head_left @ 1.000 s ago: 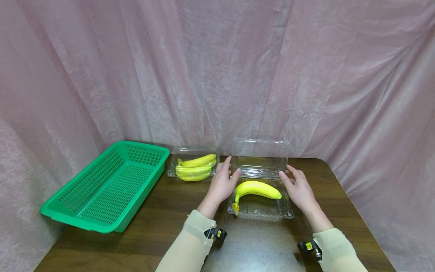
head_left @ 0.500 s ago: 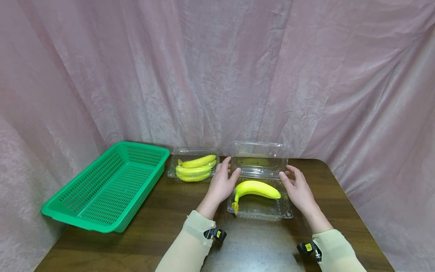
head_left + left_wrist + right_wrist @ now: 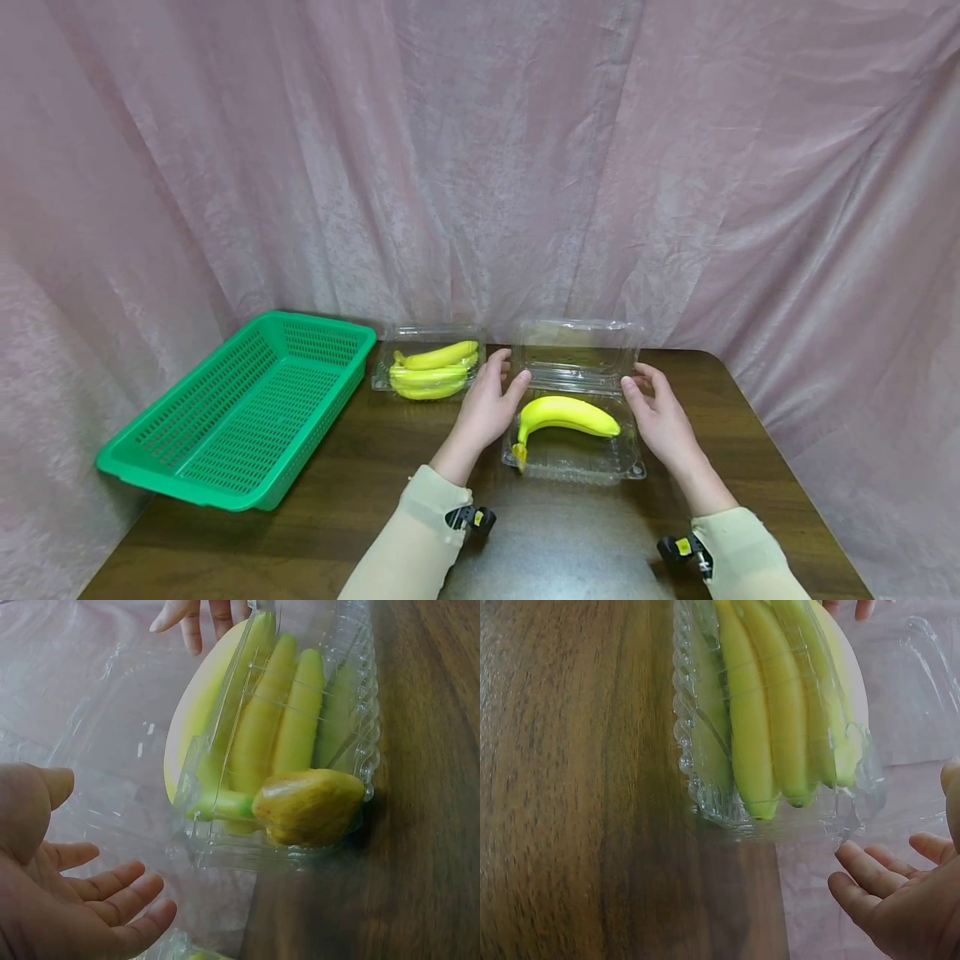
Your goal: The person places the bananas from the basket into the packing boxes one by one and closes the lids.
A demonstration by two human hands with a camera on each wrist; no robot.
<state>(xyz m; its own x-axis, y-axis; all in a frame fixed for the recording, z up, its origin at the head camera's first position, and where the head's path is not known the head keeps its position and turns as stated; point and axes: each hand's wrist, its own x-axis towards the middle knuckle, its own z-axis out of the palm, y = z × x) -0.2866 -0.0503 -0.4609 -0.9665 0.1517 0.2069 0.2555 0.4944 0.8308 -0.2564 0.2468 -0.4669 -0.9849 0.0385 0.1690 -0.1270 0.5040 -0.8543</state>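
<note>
A clear plastic clamshell box (image 3: pixel 588 467) lies opened in front of me with a bunch of bananas (image 3: pixel 566 411) in its base. Its transparent lid (image 3: pixel 577 358) stands raised at the back. My left hand (image 3: pixel 483 408) is at the lid's left side, thumb apart and fingers extended. On the opposite side, my right hand (image 3: pixel 662 417) has its thumb and fingers near the lid's lower right corner. Both wrist views show loosely spread fingers with nothing gripped, and several bananas (image 3: pixel 277 720) seen through the box wall, their stem end towards the left hand.
Left of the opened box, a second clear box (image 3: pixel 435 333) holds more bananas (image 3: pixel 431 372). A green plastic basket (image 3: pixel 322 427) with slotted walls stands at the table's left. Behind the brown wooden table (image 3: pixel 360 492) hangs a pink curtain (image 3: pixel 517 167).
The lid's top edge has dropped lower in the head view as its tilt changes. Both hands stay almost in place beside it; the bananas remain in the base.
</note>
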